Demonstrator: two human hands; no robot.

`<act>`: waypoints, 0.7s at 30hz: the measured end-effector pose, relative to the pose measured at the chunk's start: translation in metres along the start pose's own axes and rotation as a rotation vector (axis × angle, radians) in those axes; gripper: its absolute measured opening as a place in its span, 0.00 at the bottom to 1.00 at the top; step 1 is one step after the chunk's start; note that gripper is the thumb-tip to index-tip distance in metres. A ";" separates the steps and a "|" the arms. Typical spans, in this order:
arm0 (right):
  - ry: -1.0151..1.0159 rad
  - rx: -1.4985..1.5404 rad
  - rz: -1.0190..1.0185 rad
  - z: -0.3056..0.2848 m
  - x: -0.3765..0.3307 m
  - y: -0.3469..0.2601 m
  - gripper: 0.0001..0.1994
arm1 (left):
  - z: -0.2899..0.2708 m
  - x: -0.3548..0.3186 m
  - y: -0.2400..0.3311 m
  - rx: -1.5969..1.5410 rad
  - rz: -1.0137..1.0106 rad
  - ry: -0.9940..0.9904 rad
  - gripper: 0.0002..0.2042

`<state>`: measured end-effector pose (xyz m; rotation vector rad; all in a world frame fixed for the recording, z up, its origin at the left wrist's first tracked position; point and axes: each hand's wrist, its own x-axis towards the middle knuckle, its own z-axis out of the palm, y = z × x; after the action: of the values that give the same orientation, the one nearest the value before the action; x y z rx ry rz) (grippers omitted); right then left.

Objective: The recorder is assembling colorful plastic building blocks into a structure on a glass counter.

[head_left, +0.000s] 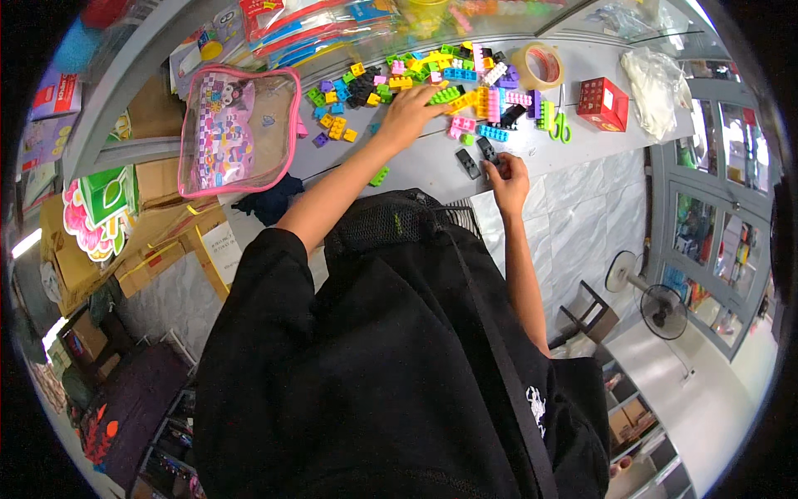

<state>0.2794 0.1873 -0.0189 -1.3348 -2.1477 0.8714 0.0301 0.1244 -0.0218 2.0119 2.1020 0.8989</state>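
Note:
My left hand point(407, 117) reaches over a heap of colourful toy building bricks, its fingers apart beside a long green brick point(446, 96). Whether the fingertips touch that brick I cannot tell. At the table's near edge, my right hand point(509, 180) has its thumb and fingers closed on a black wheeled toy base point(488, 150). A second black base point(467, 164) lies just left of it. Pink bricks point(462, 125) and a blue brick point(493, 133) lie beyond the bases. A lone green brick point(380, 176) rests near the table edge, below my left forearm.
A clear pink-edged zip pouch point(283, 133) stands at the left. Right of the bricks are a tape roll point(539, 66), green scissors point(561, 126), a red box point(603, 105) and a crumpled plastic bag point(655, 91). Glass shelving borders the table's far side; a fan point(662, 311) stands right.

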 end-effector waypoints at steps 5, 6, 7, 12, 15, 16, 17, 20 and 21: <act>0.012 -0.019 -0.013 0.000 0.002 0.001 0.14 | -0.018 0.002 -0.001 -0.016 0.009 0.055 0.15; 0.014 -0.015 -0.010 0.001 0.003 0.001 0.14 | -0.024 0.003 0.000 -0.031 -0.081 0.000 0.15; 0.013 -0.009 0.003 0.002 0.003 0.003 0.14 | -0.033 0.005 0.005 -0.047 -0.171 -0.057 0.15; 0.008 -0.019 0.021 0.000 0.002 0.000 0.14 | -0.065 0.003 0.002 -0.142 -0.289 -0.074 0.19; 0.003 -0.033 0.035 0.000 0.002 0.002 0.14 | -0.079 -0.005 0.001 -0.235 -0.442 -0.115 0.20; 0.010 -0.012 0.018 0.001 0.002 0.002 0.14 | -0.079 -0.012 -0.003 -0.288 -0.442 -0.086 0.21; 0.016 0.009 0.001 0.001 0.002 0.002 0.14 | -0.081 -0.018 -0.004 -0.287 -0.442 -0.087 0.21; -0.001 0.010 0.043 0.000 0.001 0.003 0.14 | -0.091 -0.038 0.006 -0.360 -0.512 -0.040 0.18; -0.003 0.012 0.043 0.000 0.002 0.002 0.14 | -0.093 -0.048 0.006 -0.304 -0.570 -0.119 0.14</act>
<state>0.2800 0.1893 -0.0199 -1.3796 -2.1198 0.9025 -0.0010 0.0478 0.0416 1.1920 2.1336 0.8908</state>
